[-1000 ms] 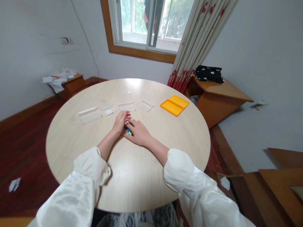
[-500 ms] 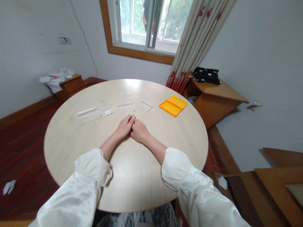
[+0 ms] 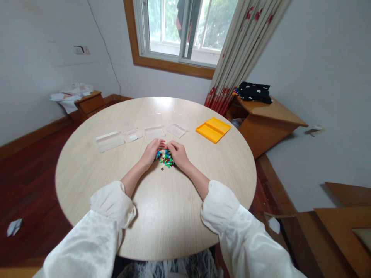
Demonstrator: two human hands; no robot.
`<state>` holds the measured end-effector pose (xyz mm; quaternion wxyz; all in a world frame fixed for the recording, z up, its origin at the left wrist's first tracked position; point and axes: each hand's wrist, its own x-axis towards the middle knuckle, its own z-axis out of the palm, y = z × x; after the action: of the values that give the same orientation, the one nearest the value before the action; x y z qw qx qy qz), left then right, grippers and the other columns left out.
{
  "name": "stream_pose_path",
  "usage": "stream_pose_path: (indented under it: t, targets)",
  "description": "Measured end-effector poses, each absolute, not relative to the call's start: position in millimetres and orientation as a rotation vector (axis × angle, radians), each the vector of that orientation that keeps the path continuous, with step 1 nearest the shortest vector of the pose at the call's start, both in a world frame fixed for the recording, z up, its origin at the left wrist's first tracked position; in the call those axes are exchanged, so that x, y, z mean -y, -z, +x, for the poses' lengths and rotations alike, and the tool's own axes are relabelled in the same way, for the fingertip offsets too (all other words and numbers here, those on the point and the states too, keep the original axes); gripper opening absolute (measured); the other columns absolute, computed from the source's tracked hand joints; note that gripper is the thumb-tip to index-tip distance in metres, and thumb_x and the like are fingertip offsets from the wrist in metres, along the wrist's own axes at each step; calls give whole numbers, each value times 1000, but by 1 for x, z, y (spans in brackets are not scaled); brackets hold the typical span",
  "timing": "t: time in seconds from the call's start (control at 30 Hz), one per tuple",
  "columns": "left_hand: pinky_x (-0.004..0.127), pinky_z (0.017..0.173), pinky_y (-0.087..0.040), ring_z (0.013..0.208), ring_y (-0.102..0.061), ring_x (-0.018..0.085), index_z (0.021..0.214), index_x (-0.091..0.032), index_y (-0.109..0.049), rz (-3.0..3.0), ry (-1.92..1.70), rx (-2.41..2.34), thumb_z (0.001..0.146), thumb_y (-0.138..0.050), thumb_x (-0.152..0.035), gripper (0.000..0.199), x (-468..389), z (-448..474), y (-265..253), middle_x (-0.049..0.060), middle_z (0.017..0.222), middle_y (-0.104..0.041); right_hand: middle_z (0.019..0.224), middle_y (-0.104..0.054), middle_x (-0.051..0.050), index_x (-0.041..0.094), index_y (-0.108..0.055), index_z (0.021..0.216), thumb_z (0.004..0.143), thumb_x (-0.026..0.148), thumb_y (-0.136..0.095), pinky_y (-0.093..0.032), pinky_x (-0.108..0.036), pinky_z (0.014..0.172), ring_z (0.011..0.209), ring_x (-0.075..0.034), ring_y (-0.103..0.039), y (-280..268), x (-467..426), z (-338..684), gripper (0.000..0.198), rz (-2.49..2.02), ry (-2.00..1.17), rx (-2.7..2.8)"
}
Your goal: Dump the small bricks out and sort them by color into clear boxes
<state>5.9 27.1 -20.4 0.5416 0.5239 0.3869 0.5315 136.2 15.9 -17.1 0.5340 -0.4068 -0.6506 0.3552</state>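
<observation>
A small heap of tiny plastic pieces (image 3: pixel 167 159) in green, blue, yellow and brown lies on the round table (image 3: pixel 162 216). Around its left side curves my left hand (image 3: pixel 152 151), fingers apart and reaching past the far edge of the heap. My right hand (image 3: pixel 178 154) cups the right side, its fingers bent inward and partly hidden. The fingertips of both hands come close together behind the pieces. Neither hand grips anything that I can see.
Several clear plastic boxes with raised lids stand beyond my hands, among them a long clear box (image 3: pixel 110 141) at left. A yellow two-part tray (image 3: pixel 213 130) lies at right. Past the table are a wooden cabinet (image 3: pixel 261 127) and a curtain (image 3: pixel 228 65).
My hands, closed together before, have parted slightly and opened. The heap of coloured pieces now shows between them. The boxes and tray stay where they were.
</observation>
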Motion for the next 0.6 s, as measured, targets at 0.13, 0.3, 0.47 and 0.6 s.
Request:
stream_pose_path:
  t: [0.13,0.3,0.47,0.6]
  targets:
    - [38,88,-46,85,-62,20,89,-18,-55,1273,-1257,-945,78,-51,-58,41,-24,5,19,6,84,-63,69,-62,1,19,-59,66,82,43,-49,-44,-26,71,74,-14,-57,16,-22,143,30,-942,-900,1338]
    - [45,102,-36,112,-53,26,108,-17,-57,1847,-1098,-1100,84,-45,-53,46,-8,10,17,13,116,-58,71,-63,0,19,-59,72,78,40,-49,-43,-24,65,73,-13,-59,20,-37,154,25,-952,-958,980]
    - [54,106,-28,121,-44,34,117,-17,-57,2376,-786,-1133,74,-64,-43,52,5,20,18,18,128,-50,68,-60,1,18,-57,73,75,35,-49,-43,-22,63,69,-11,-58,24,-46,157,18,-942,-1026,796]
    - [47,98,-41,110,-52,28,108,-17,-60,2376,-810,-1106,81,-51,-25,29,0,21,24,15,115,-56,68,-60,1,19,-57,73,73,37,-50,-43,-23,62,69,-12,-58,25,-45,153,19,-932,-1047,797]
